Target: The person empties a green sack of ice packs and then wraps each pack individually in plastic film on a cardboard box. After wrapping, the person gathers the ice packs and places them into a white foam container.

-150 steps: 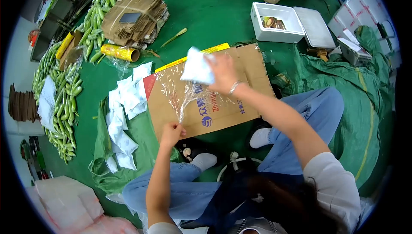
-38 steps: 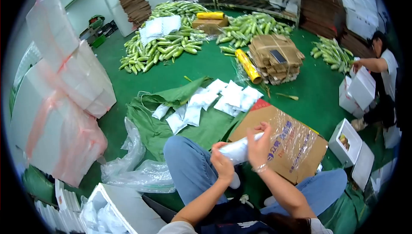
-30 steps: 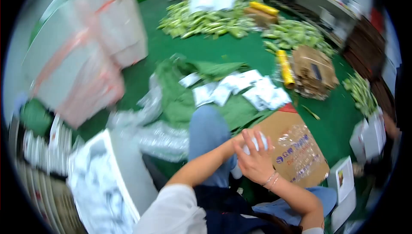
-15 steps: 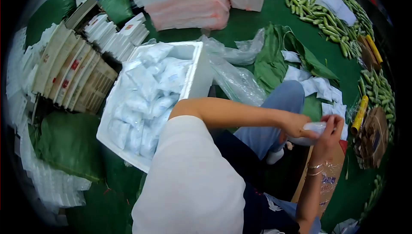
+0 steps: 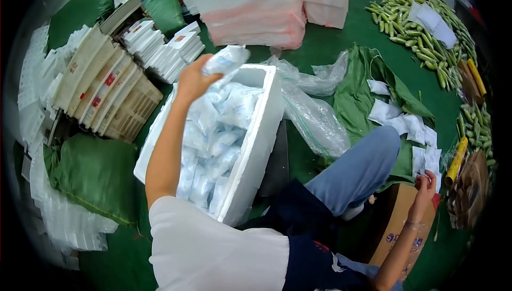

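Observation:
My left hand (image 5: pixel 198 79) grips a clear plastic bag of bluish-white contents (image 5: pixel 226 60) above the far end of a white foam box (image 5: pixel 266 115). Inside the box lie several similar filled bags (image 5: pixel 221 141). My right hand (image 5: pixel 425 185) is at the right, its fingers loosely bent and slightly apart, with nothing visible in them. It appears just in front of several small white packets (image 5: pixel 418 158), which lie on a green sack (image 5: pixel 352 96); contact cannot be made out. Below this hand stands a cardboard box (image 5: pixel 400 221).
Stacked plastic crates (image 5: pixel 106 88) and a stuffed green sack (image 5: pixel 96 176) are at the left. Large wrapped white blocks (image 5: pixel 256 11) stand behind the foam box. Clear plastic sheeting (image 5: pixel 314 115) lies beside it. Green vegetables (image 5: pixel 421 40) and a yellow roll (image 5: pixel 457 160) are at the right.
My left hand has swung from the right side to over the foam box, carrying the bag. My right hand has let go of the bag and sits slightly lower. The view has shifted.

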`<state>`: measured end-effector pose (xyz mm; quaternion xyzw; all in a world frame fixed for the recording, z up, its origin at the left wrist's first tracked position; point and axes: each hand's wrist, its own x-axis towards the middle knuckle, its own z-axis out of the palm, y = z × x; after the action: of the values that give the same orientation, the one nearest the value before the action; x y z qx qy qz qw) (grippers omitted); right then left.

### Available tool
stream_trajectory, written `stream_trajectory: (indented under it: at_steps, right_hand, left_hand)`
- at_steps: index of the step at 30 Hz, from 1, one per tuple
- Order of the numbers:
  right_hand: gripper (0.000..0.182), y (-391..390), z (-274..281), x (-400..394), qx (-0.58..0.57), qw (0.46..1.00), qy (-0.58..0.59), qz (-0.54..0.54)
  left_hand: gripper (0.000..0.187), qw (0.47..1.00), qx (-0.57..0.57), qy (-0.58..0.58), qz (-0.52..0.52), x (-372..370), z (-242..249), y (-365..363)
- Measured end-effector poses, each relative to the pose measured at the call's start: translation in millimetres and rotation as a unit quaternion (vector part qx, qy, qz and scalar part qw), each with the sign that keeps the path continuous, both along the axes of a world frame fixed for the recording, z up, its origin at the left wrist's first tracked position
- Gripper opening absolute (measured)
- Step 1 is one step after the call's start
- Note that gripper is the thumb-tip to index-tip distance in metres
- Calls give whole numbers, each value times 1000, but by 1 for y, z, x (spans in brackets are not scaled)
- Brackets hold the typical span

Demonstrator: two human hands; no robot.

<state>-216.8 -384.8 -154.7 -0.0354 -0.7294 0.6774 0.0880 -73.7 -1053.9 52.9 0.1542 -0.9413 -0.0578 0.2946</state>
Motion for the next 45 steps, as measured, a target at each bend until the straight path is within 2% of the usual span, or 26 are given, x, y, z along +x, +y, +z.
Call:
stream_trajectory:
  at_steps: [4,5,7,10,11,12,14,15,17,18,20,24,26,28,29,30,31,32,33,34,38,39,41,42,44,45]
  right_hand:
    - [23,2,-5,1,-32,998,-17,-53]
    - [25,-2,-10,5,-4,998,-11,-58]
    - [25,-3,-23,9,-2,999,-22,-46]
    - [25,-3,-34,18,-12,999,-36,-32]
    - [22,0,-40,20,-26,998,-61,-23]
    - [19,3,-46,21,-40,995,-87,-13]
    - [16,6,-53,23,-18,995,-101,-11]
    - [14,7,-56,25,1,994,-113,-7]
    - [13,13,-54,34,26,994,-110,0]
    - [13,8,-55,33,46,994,-96,17]
    - [13,0,-58,34,21,992,-127,14]
    - [13,3,-60,31,-7,986,-168,22]
    - [13,-5,-49,32,58,991,-111,36]
    - [13,-2,-51,29,41,993,-103,37]
    - [13,3,-53,30,34,993,-101,47]
    - [13,7,-57,30,26,993,-98,56]
    - [12,9,-67,29,16,993,-105,47]
    - [12,5,-69,31,13,993,-109,42]
    - [12,4,-71,30,10,993,-115,34]
    - [12,3,-70,30,9,992,-122,28]
    - [14,5,-64,29,33,994,-91,49]
    - [15,7,-56,29,39,995,-76,50]
    - [17,16,-41,31,44,995,-80,33]
    - [17,25,-39,31,44,996,-79,25]
    - [17,42,-39,35,17,996,-87,-10]
    - [17,50,-41,36,13,996,-85,-9]
  left_hand:
    - [58,997,-52,-62,13,-52,11,-46]
    - [60,984,-62,-166,30,-72,11,-51]
    - [59,922,-137,-360,31,-116,4,-51]
    - [52,770,-214,-600,38,-176,-17,-13]
    - [50,725,-260,-635,53,-193,-26,-8]
    - [50,725,-262,-635,48,-208,-41,-17]
    - [52,646,-300,-692,115,-231,-68,-37]
    - [52,644,-305,-693,112,-225,-58,-31]
    - [42,709,-281,-642,78,-190,-34,-1]
    - [42,705,-288,-644,76,-184,-32,0]
    - [46,753,-278,-592,77,-167,-28,-1]
    - [29,705,-364,-600,103,-179,-85,12]
    - [24,708,-391,-578,106,-187,-107,11]
    - [28,759,-359,-541,48,-187,-99,8]
    - [32,787,-378,-485,-54,-183,-98,-4]
    - [32,785,-380,-486,-55,-177,-93,-4]
    - [30,882,-229,-405,-75,-176,-88,-4]
    - [30,944,-64,-311,-93,-173,-85,-5]
    - [40,949,43,-300,-85,-173,-87,-19]
    - [42,953,73,-282,-83,-173,-96,-36]
    - [41,974,-15,-204,-99,-176,-112,-41]
    - [42,968,47,-237,-68,-180,-111,-41]
    - [47,950,-6,-306,-61,-170,-103,-16]
    - [47,916,13,-402,-6,-157,-88,2]
    - [49,953,88,-290,-29,-124,-104,-22]
    - [47,945,100,-307,-54,-109,-101,-27]
